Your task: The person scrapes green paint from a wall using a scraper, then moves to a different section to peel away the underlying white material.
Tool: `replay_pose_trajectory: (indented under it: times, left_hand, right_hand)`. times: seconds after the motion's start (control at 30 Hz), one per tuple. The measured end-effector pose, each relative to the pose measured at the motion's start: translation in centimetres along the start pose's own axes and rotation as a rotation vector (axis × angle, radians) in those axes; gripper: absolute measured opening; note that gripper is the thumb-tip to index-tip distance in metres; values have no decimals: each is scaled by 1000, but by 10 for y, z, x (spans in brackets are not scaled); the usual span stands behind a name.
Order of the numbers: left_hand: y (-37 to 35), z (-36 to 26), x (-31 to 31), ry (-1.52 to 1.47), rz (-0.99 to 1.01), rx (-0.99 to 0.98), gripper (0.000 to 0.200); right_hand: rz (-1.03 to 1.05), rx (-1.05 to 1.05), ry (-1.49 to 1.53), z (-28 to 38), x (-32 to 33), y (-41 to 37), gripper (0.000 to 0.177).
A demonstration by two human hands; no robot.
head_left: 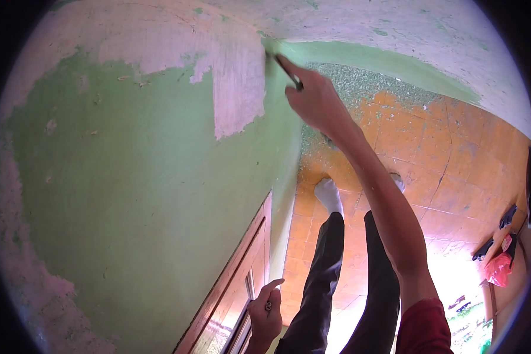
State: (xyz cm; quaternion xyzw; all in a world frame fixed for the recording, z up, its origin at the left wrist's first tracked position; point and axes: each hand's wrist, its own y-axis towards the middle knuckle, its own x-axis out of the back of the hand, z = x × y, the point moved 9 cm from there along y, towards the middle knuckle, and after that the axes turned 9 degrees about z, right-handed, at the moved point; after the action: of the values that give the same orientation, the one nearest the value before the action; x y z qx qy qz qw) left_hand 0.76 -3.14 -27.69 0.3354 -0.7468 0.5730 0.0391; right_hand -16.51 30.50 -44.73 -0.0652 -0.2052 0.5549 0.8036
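My right hand (318, 97) is closed round the dark handle of a paint scraper (286, 69). The far end of the scraper reaches the wall near the corner, where its blade is blurred. Green paint covers much of the wall (135, 171), with pale pinkish bare patches (239, 94) along the top and left. Lower down, my left hand (265, 312) hangs beside the wooden frame, one finger stretched out and a ring showing; I see nothing held in it.
Green paint flakes (366, 85) litter the orange tiled floor (419, 153) along the wall's foot. A wooden-framed window or door (236, 283) borders the wall below. At right lie a red plastic bag (499, 270) and dark items (484, 249). My feet in grey socks (329, 194) stand on the tiles.
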Motion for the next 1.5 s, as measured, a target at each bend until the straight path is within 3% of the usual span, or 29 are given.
replay_pose_trajectory:
  times: [0.07,0.13,0.2,0.23,0.3,0.37,0.43,0.53,0.57,0.77,0.87,1.13,1.2,1.27,1.33,1.4,1.5]
  left_hand:
    - [-2,-5,-3,-45,6,2,22]
    - [-3,-13,-6,-47,-1,-5,23]
    - [-6,-14,-8,-44,3,-6,24]
    - [-6,-12,-8,-38,7,-6,24]
    - [-4,-11,-7,-36,5,-6,24]
    - [-3,-11,-6,-65,-3,-11,24]
    - [-2,-9,-9,-67,3,0,23]
    - [-4,-15,-14,-51,9,2,23]
    - [-5,-17,-14,-34,12,1,23]
    - [-2,-12,-15,-19,30,-13,22]
    - [4,-1,-17,-31,42,-5,22]
    - [10,5,-5,-10,11,1,21]
    - [23,-13,8,-1,-44,0,21]
    - [47,-37,20,-122,-66,-143,24]
    - [76,-54,22,-355,36,-204,26]
    - [99,-81,9,-384,116,-212,24]
    - [126,-114,9,-515,17,-178,24]
  right_hand:
    - [236,-171,178,-29,-28,-33,74]
    - [321,-271,419,-61,-57,-73,80]
    - [552,-534,628,-100,-96,-122,80]
    - [549,-533,624,-101,-89,-124,80]
    - [755,-743,657,-106,-95,-145,76]
    - [446,-498,572,-84,-46,-101,69]
    - [149,-322,686,-37,3,-68,64]
    - [297,-264,476,-6,-4,-58,60]
    - [231,-74,153,1,-10,-55,63]
    - [195,-61,-51,12,13,-15,70]
    - [285,-52,5,7,0,-34,72]
    - [213,90,52,6,2,-28,71]
    - [220,67,13,11,12,-20,71]
    - [225,28,-24,6,17,-18,71]
    - [203,64,-19,8,14,-14,70]
    - [186,83,14,17,12,-28,69]
    - [154,105,-13,21,22,-15,69]
